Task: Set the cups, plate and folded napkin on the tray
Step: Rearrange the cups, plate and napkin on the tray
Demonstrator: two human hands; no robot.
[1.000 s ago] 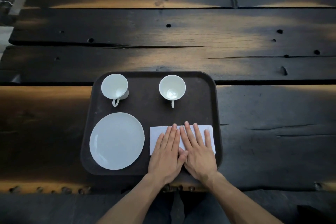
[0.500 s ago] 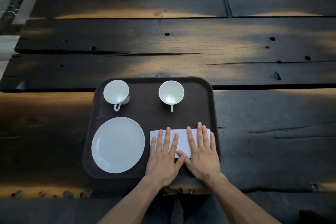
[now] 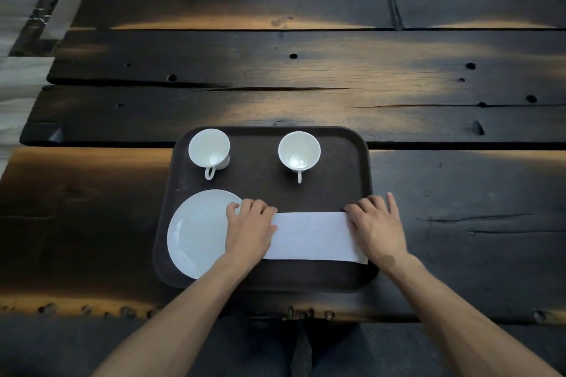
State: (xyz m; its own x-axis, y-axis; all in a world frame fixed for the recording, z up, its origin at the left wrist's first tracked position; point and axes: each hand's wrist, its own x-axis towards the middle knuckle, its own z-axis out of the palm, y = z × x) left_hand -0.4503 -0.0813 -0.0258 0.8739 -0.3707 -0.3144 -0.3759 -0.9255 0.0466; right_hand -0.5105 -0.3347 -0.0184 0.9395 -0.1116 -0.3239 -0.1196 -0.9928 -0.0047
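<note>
Dark tray point(image 3: 352, 162) at lower centre of wooden table point(image 3: 306, 70), two white cups point(image 3: 209, 148) point(image 3: 299, 150) along its top, white plate point(image 3: 196, 232) lower left, left hand point(image 3: 249, 228) and right hand point(image 3: 378, 228) with fingers curled, pressing opposite ends of the folded white napkin point(image 3: 312, 236) lower right

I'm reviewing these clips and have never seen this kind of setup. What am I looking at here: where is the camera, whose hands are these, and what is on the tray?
No machine here: a person wears a camera on the head, looking down at their own bare hands. A dark tray sits on a wooden plank table. On it stand two white cups, a white plate and a folded white napkin. The left hand and right hand rest on the napkin's two ends; nothing is lifted.
</note>
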